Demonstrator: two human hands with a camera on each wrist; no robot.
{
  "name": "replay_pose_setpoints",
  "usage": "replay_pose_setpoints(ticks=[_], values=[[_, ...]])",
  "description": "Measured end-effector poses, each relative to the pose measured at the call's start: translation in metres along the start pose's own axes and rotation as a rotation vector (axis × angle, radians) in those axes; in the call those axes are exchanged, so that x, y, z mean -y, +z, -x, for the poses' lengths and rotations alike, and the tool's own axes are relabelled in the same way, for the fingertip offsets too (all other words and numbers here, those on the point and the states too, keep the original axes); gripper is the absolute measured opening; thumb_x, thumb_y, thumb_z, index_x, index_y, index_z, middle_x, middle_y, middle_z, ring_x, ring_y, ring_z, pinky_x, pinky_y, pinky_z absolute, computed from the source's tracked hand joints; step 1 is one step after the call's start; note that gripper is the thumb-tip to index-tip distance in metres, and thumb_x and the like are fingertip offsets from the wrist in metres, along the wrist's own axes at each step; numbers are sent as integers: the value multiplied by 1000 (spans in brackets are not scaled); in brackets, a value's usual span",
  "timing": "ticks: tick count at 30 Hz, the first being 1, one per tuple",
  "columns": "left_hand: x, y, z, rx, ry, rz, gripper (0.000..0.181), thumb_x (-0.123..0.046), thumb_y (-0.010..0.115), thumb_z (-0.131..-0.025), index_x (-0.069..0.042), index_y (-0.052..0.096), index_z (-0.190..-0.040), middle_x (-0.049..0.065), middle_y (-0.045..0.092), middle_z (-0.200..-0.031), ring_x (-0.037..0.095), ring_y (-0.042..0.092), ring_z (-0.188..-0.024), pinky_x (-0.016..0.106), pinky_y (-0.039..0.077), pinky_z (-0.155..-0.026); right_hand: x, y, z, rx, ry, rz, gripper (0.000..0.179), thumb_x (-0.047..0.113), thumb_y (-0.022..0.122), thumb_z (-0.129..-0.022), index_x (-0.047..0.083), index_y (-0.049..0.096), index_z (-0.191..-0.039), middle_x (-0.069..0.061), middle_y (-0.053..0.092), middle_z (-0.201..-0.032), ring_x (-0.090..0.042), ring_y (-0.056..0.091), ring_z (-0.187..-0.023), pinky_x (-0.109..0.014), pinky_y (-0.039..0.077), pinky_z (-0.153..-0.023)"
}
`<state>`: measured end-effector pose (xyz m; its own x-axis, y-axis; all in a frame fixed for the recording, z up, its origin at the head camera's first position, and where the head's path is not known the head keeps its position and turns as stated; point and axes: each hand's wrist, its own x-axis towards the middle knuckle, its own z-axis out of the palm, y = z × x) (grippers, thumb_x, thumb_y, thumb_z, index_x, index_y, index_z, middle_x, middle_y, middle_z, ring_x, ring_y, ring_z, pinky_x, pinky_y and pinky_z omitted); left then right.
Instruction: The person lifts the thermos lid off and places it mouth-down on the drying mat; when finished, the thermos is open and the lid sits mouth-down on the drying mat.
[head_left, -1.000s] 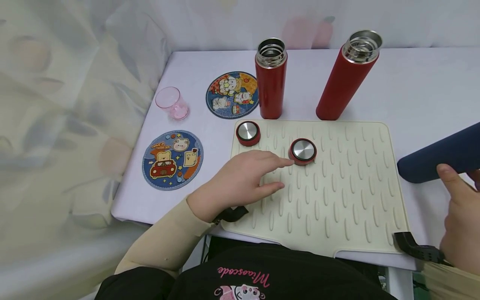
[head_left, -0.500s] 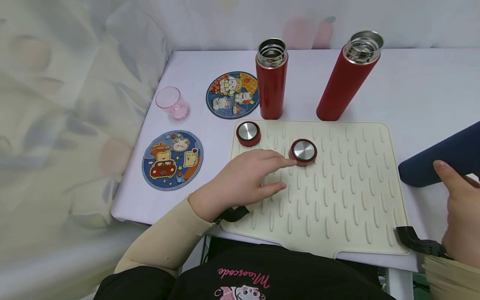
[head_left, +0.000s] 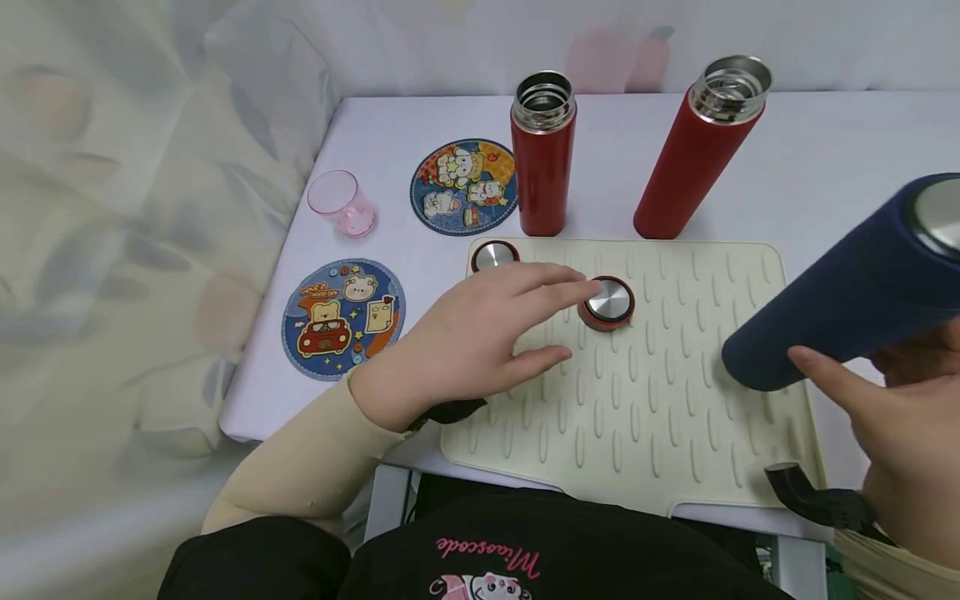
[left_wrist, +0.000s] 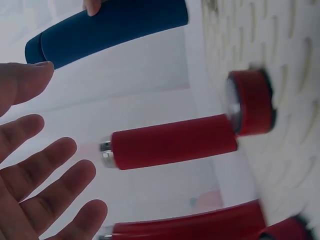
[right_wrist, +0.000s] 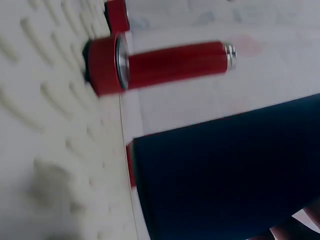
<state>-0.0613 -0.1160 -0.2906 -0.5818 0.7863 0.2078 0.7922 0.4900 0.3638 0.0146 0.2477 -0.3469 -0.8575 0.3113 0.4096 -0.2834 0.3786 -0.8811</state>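
My right hand point(head_left: 911, 433) grips a dark blue thermos point(head_left: 840, 292) with a steel-topped lid. The thermos leans, its base hanging over the right part of a cream ribbed mat point(head_left: 675, 450); in the right wrist view its body point(right_wrist: 225, 180) fills the lower right. My left hand point(head_left: 472, 333) hovers over the mat's left side, and its fingers point(left_wrist: 52, 160) are spread and hold nothing. In the head view its fingertips overlap a red lid with a steel top point(head_left: 611, 304). A second red lid point(head_left: 493, 255) is partly hidden behind that hand.
Two lidless red thermoses stand behind the mat, one left point(head_left: 543, 167) and one right point(head_left: 693, 167). At the left are a pink clear cup point(head_left: 352, 212) and two round cartoon coasters, one near point(head_left: 341, 321) and one far point(head_left: 457, 187).
The right hand has lifted the blue thermos and carried it left over the mat, tilting it more upright. The left hand has risen slightly from beside the nearer red lid.
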Motion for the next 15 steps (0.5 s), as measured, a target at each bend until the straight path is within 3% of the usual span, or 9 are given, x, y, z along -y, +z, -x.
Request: replay_pose_setpoints(ticks=[2,4,7,11,15], values=[[-2,-11,-2,-45,44,-21,60,-33,80,-102,-13,63,-156,10,67,-152,25,64,-140,40,50,-120,9,6,1,122,6,6,77,-12,92,-79,-1,63,-149,3,75,-135,-7,72,-115,-13,52,-100],[-4,-22,-5,-87,92,-42,60,-33,80,-102,-12,63,-156,12,67,-151,27,64,-140,40,50,-121,19,13,4,217,65,63,91,-21,90,-72,6,62,-154,2,73,-142,-7,72,-115,-12,52,-97],[-9,-37,-9,-154,166,-50,61,-31,82,-102,-9,62,-155,14,67,-150,29,65,-138,39,49,-122,28,23,8,315,145,122,102,-22,94,-66,15,62,-156,5,71,-142,-7,72,-112,-11,51,-94],[-14,-55,-15,-203,229,-33,64,-28,83,-100,-5,61,-155,16,65,-149,29,64,-136,39,48,-122,31,37,9,444,104,108,101,-13,100,-65,16,64,-154,11,73,-136,-4,70,-114,-9,50,-94],[-16,-65,-17,-195,256,-26,67,-29,85,-98,-5,60,-156,16,64,-152,29,63,-137,39,47,-122,37,51,8,557,6,105,100,-6,104,-63,17,66,-152,15,73,-133,-1,69,-113,-8,50,-96]])
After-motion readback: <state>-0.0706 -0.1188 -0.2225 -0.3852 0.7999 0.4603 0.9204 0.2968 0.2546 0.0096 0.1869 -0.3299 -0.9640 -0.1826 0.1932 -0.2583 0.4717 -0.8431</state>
